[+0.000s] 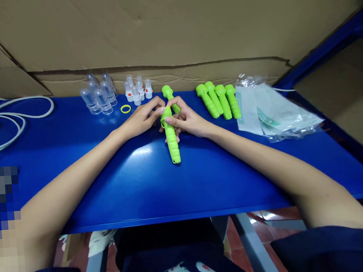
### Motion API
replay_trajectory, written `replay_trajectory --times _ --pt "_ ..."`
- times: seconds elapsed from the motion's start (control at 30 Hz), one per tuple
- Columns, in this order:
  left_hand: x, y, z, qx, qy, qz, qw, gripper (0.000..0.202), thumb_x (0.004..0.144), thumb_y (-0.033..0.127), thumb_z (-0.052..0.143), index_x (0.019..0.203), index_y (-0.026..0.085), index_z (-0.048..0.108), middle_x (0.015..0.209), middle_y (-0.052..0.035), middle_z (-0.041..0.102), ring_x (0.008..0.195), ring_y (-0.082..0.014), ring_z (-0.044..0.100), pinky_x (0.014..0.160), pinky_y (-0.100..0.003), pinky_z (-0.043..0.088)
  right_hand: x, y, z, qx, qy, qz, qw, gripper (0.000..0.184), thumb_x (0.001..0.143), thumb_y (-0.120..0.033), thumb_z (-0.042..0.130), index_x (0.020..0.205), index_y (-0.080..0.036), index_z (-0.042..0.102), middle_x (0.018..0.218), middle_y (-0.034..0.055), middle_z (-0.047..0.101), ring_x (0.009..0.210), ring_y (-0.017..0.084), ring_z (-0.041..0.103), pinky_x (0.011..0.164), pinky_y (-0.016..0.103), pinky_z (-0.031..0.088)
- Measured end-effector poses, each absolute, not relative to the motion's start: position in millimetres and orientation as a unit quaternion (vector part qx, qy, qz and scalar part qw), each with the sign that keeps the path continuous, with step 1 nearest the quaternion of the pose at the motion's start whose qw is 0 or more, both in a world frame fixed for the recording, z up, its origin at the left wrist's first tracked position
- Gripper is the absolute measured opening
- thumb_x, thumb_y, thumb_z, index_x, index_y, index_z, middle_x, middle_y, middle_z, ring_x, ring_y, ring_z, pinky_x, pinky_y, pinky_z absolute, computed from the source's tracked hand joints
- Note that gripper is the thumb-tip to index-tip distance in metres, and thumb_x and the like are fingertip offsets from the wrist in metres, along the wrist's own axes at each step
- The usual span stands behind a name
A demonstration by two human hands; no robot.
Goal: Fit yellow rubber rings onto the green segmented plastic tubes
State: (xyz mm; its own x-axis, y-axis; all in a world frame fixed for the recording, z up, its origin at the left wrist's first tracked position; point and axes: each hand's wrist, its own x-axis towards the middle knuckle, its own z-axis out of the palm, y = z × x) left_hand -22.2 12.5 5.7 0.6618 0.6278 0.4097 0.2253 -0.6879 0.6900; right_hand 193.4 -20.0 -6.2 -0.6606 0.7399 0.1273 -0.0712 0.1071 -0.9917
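My right hand (189, 120) is closed round the upper part of a ribbed green plastic handle (172, 141), whose lower end points toward me over the blue table (141, 181). My left hand (142, 117) pinches at the handle's top end, fingertips together against it. A second green handle (169, 96) lies just behind both hands. A yellow ring (125, 109) lies on the table a little left of my left hand.
Several clear plastic tubes (99, 98) and small white capped pieces (137, 90) stand at the back. Several green handles (219, 100) lie in a row at the right, beside clear plastic bags (274, 112). White cable (13, 120) loops at the left. Cardboard stands behind.
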Motion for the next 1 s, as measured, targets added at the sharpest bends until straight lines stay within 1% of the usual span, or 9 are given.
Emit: replay_trajectory --times 0.07,0.13,0.27,0.4,0.47,0.6,0.77,0.87,1.0 --pt "-21.4 14.4 3.6 0.837 0.249 0.333 0.357 0.055 0.097 0.077 0.045 0.101 0.023 0.051 0.079 0.0003 0.058 0.059 -0.0123 0.054 0.057 -0.025 0.042 192.6 -20.4 -6.7 -0.247 -0.665 0.622 0.331 0.06 0.092 -0.058 0.073 0.12 -0.028 0.029 0.092 -0.0022 0.076 0.067 0.016 0.076 0.054 0.024 0.061" --pt "-20.1 15.6 1.9 0.814 0.251 0.341 0.399 0.054 0.094 0.077 0.051 0.1 0.024 0.051 0.076 0.0013 0.055 0.057 -0.0122 0.052 0.056 -0.025 0.042 192.4 -20.2 -7.1 -0.244 -0.663 0.626 0.331 0.06 0.092 -0.058 0.073 0.12 -0.028 0.029 0.092 -0.0024 0.076 0.065 0.016 0.076 0.054 0.025 0.061" --pt "-16.7 14.8 1.4 0.773 0.256 0.351 0.463 0.049 0.091 0.071 0.063 0.096 0.024 0.052 0.071 0.0024 0.054 0.057 -0.0117 0.051 0.057 -0.026 0.042 193.4 -18.6 -8.4 -0.244 -0.662 0.631 0.322 0.06 0.092 -0.058 0.073 0.118 -0.028 0.029 0.093 -0.0021 0.075 0.065 0.016 0.076 0.055 0.026 0.062" --pt "-11.8 11.1 2.3 0.744 0.255 0.378 0.488 0.048 0.089 0.066 0.069 0.092 0.022 0.051 0.074 0.0025 0.055 0.058 -0.0092 0.05 0.057 -0.024 0.042 194.8 -16.0 -10.1 -0.25 -0.658 0.634 0.321 0.061 0.09 -0.059 0.075 0.115 -0.028 0.028 0.094 -0.0025 0.075 0.068 0.016 0.076 0.058 0.027 0.064" --pt "-9.0 8.9 2.1 0.733 0.261 0.396 0.487 0.045 0.089 0.061 0.072 0.092 0.021 0.051 0.076 0.0025 0.057 0.059 -0.0083 0.051 0.058 -0.023 0.043 195.0 -15.2 -10.3 -0.251 -0.654 0.636 0.324 0.061 0.089 -0.058 0.076 0.113 -0.029 0.028 0.094 -0.0031 0.074 0.068 0.015 0.076 0.057 0.025 0.063" --pt "-4.1 5.9 -1.1 0.706 0.28 0.438 0.48 0.039 0.089 0.052 0.076 0.093 0.021 0.053 0.079 0.0025 0.059 0.061 -0.0074 0.053 0.058 -0.021 0.045 195.1 -15.5 -8.4 -0.253 -0.648 0.64 0.328 0.061 0.088 -0.058 0.078 0.107 -0.029 0.027 0.091 -0.0046 0.073 0.068 0.014 0.076 0.05 0.02 0.059" --pt "-6.0 8.4 -3.1 0.693 0.312 0.433 0.484 0.04 0.089 0.052 0.075 0.094 0.021 0.05 0.083 0.0021 0.061 0.059 -0.0065 0.052 0.056 -0.021 0.042 195.5 -17.3 -4.4 -0.258 -0.648 0.636 0.33 0.062 0.087 -0.058 0.079 0.105 -0.029 0.027 0.091 -0.0037 0.074 0.065 0.015 0.075 0.045 0.018 0.055" --pt "-11.8 10.3 3.7 0.735 0.32 0.406 0.439 0.04 0.088 0.052 0.076 0.097 0.021 0.052 0.079 0.0021 0.062 0.058 -0.0075 0.051 0.056 -0.022 0.04 195.3 -17.6 -3.6 -0.264 -0.649 0.634 0.328 0.064 0.085 -0.059 0.08 0.106 -0.029 0.027 0.089 -0.0053 0.072 0.066 0.014 0.075 0.044 0.016 0.054" --pt "-17.5 10.6 13.8 0.804 0.318 0.369 0.342 0.038 0.088 0.054 0.076 0.092 0.02 0.058 0.075 0.0013 0.061 0.058 -0.0091 0.048 0.056 -0.024 0.037 194.2 -17.8 -4.3 -0.265 -0.654 0.629 0.326 0.065 0.085 -0.06 0.08 0.106 -0.029 0.027 0.085 -0.0065 0.071 0.067 0.014 0.075 0.043 0.015 0.053"
